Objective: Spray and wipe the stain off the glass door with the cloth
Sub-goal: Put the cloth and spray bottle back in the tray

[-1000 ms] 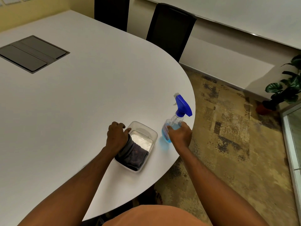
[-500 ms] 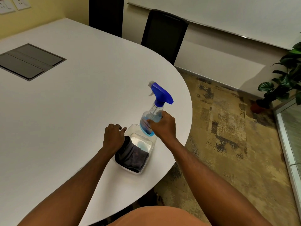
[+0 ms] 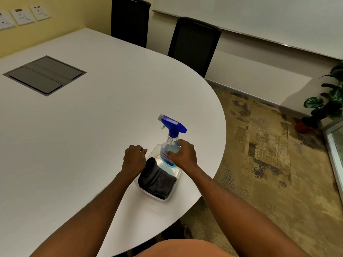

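Note:
A clear spray bottle (image 3: pixel 169 145) with blue liquid and a blue trigger head stands upright in the far end of a clear plastic container (image 3: pixel 157 198) near the table's rounded edge. My right hand (image 3: pixel 184 156) is wrapped around the bottle's body. A folded dark grey cloth (image 3: pixel 157 180) lies in the near part of the container. My left hand (image 3: pixel 134 157) rests just left of the container with its fingers curled, beside the cloth and holding nothing that I can see. Part of the glass door (image 3: pixel 334 145) shows at the right edge.
The white table (image 3: pixel 83 127) has a grey cable hatch (image 3: pixel 44 75) at the left. Two black chairs (image 3: pixel 194 43) stand behind it. A potted plant (image 3: pixel 328 102) sits by the door's frame. Patterned carpet (image 3: pixel 259 164) covers the floor to the right.
My right hand lifted the spray bottle from the table to the right of the container and brought it left into the container's far end. My left hand came off the cloth.

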